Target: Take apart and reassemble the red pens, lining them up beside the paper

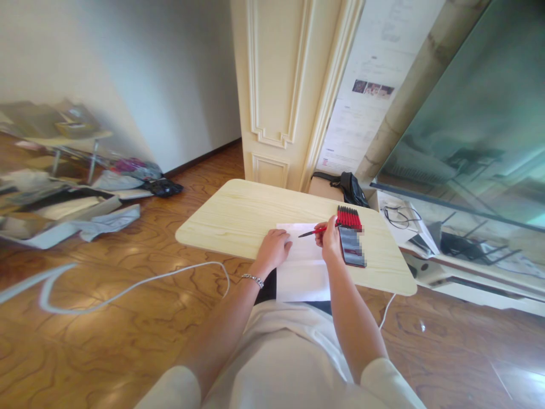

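A white sheet of paper (303, 278) lies on the pale wooden table (230, 218) and hangs over its front edge. My left hand (275, 249) rests on the paper's left side, its fingers laid down and holding nothing. In my right hand (331, 241) is a red and black pen (318, 230), gripped above the right part of the sheet with its black tip pointing left. Just beyond that hand lies a row of several red pens with black ends (349, 217). A dark phone (353, 247), partly blurred out, lies right of my right hand.
A black bag (351, 187) lies behind the table, before a cream panel (276, 74). To the right is a large dark screen (472, 125) above a low white cabinet. A white cable (140, 284) loops over the wooden floor; boxes and bags clutter the left.
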The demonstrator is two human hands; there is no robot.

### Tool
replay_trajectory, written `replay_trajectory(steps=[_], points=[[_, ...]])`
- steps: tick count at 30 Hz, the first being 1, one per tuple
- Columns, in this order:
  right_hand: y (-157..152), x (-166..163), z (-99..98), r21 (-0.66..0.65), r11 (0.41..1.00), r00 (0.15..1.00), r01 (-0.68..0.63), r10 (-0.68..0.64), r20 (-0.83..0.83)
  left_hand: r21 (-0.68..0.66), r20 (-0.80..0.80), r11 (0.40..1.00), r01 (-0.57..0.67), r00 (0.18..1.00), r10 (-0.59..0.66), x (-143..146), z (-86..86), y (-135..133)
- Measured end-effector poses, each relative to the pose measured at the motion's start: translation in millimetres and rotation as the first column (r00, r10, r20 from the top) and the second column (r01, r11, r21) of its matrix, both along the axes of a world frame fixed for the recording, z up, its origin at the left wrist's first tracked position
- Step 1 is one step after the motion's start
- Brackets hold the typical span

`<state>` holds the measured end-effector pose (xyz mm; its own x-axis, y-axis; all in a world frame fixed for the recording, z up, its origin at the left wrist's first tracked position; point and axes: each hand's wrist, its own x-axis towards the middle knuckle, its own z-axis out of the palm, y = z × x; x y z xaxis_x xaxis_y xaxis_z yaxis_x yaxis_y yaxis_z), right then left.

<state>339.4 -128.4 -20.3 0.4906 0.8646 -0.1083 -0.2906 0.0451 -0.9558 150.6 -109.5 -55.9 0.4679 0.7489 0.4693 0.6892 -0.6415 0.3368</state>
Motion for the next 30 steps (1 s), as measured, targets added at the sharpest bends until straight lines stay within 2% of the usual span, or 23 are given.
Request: replay_trajectory(steps=[5,7,10,16,24,30], points=[[6,-8,-16.9,-0.049,0.990,0.992,-0.129,0.129,-0.001,-0.015,0.004,1.000,-0.015,1.000,0.015,1,1.5,-1],[7,-11,-21.0,-0.029,0.992,0.981,-0.122,0.125,0.148,-0.026,0.006,0.999,-0.023,1.000,0.023,1,2.0,-1],[8,-15,-26.0,-0.013,0.997,0.916,-0.070,0.070,0.394,-0.035,0.013,0.999,-0.029,0.999,0.030,2,2.7,-2],[12,-20,-31.6,-0.073,0.996,0.813,-0.052,0.084,0.576,-0.036,0.008,0.999,-0.029,1.000,0.029,1,5.0,-3],[6,-22,-28.5,-0.077,0.995,0.736,-0.056,0.094,0.671,-0.034,0.000,0.999,-0.036,0.999,0.036,2,5.1,-4],[5,-24,-26.1,-0.101,0.992,0.717,0.075,0.017,0.697,-0.042,-0.018,0.998,-0.047,0.999,0.046,2,6.1,-4]])
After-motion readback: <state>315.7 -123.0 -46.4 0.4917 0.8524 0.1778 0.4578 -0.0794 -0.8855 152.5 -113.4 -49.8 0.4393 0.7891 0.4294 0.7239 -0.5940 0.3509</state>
